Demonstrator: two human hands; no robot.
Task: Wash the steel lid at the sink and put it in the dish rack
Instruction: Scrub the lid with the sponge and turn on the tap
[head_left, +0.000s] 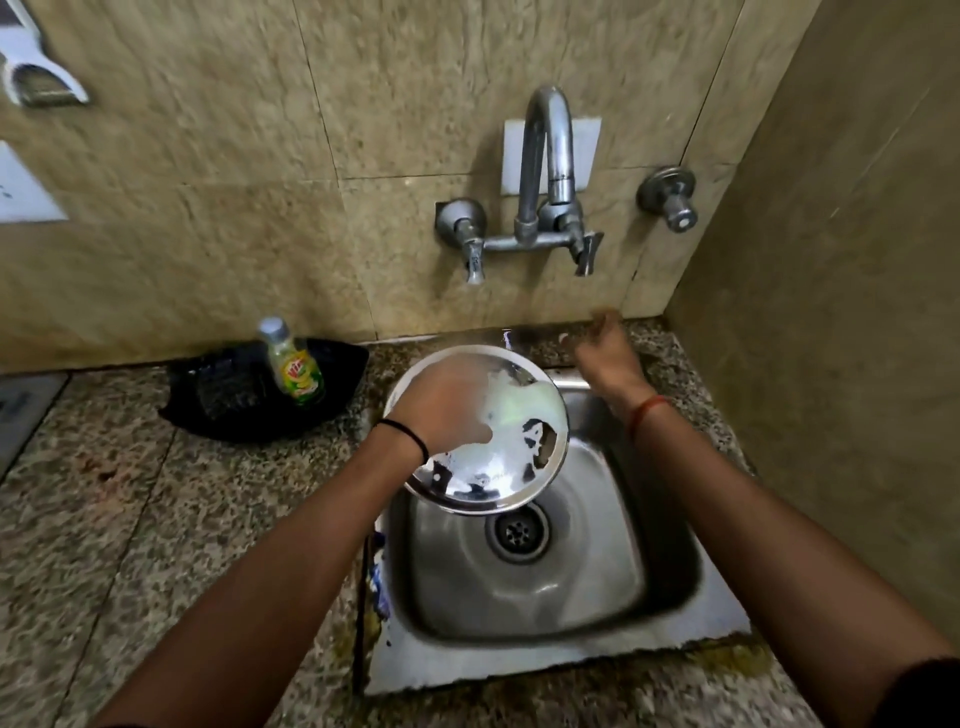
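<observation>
The left hand (449, 402) grips the steel lid (498, 447) by its left edge, holding it tilted over the back-left part of the steel sink (670, 587), its face streaked with white suds. The right hand (608, 353) is raised empty near the counter's back edge below the tap (545, 171), blurred, fingers loosely apart; a dish soap bottle (293, 364) stands in a black tray (218, 389) to the left

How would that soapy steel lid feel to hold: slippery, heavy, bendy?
Probably slippery: white suds coat much of the steel lid, and polished metal gives little grip. Likely light for its size, since the left hand alone holds it tilted over the sink. It looks stiff, keeping its round shape though gripped at one side.
</observation>
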